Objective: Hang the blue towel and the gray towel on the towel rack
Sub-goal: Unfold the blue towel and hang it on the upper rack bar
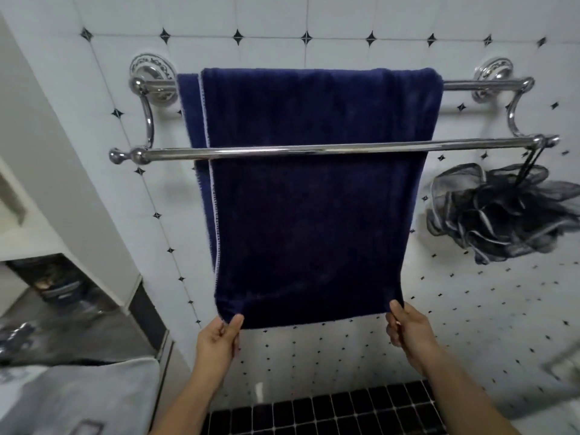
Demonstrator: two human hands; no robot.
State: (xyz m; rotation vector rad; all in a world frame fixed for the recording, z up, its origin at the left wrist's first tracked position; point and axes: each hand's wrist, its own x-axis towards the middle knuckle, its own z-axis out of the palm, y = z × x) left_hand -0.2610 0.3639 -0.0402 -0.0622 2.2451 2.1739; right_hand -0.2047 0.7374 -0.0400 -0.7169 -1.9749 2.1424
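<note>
Rack (314, 149) held the blue towel (314, 215), corners pinched by our left hand (219, 337) and right hand (406, 329); gray towel (78, 394), lower left, lay unhung.

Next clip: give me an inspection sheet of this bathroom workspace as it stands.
Surface: white tiled wall carrying the chrome double-bar towel rack.
Job's things: blue towel draped over the rear bar, hanging behind the front bar; gray towel lies at lower left, not yet hung.
Clutter: black mesh bath sponge hanging from the front bar's right end.
Grippers: left hand and right hand each pinch a bottom corner of the blue towel.
Cables: nothing seen, only the sponge's cord.
Surroundings: black mosaic tiles below.
</note>
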